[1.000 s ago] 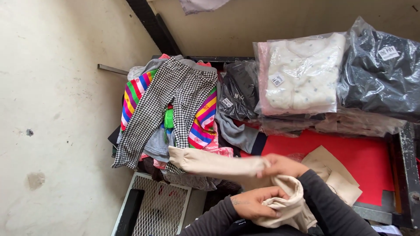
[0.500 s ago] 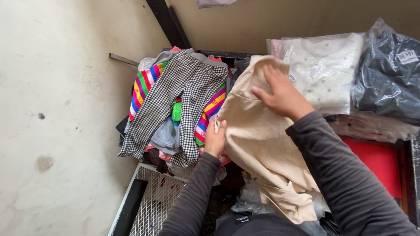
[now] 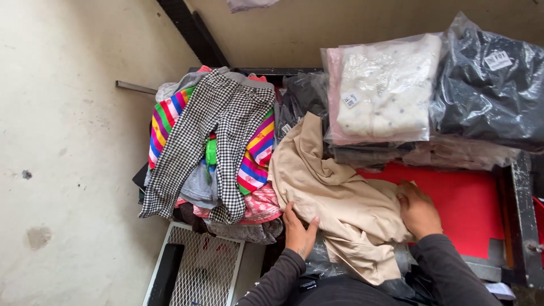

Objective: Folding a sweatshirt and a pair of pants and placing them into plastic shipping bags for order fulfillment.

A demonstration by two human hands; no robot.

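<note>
Wire rack (image 3: 195, 272): I see a white mesh rack at lower left, below the clothes pile; its contents cannot be told.
Clothes pile (image 3: 209, 187): loose garments are heaped at the left of the table, with checked trousers (image 3: 212, 141) spread on top and a rainbow-striped garment (image 3: 256, 156) beneath them.
Left hand (image 3: 298, 229): I read it as pressed flat and open on the near left edge of the beige garment, fingers spread, not gripping.
Beige garment (image 3: 334, 201): it lies crumpled on the red table, between the pile and the bagged stacks, one end reaching up towards the dark bags.
Progress: judged from its wrinkles, the garment is laid down but not yet smoothed or folded.
Right hand (image 3: 418, 208): it rests on the garment's right edge, fingers curled over the cloth; whether it pinches I cannot tell.
Red table (image 3: 470, 204): bare at right.
Clear bag (image 3: 385, 90): holds a folded cream garment.
Dark bags (image 3: 490, 85): hold dark clothing, stacked on further bagged items.
</note>
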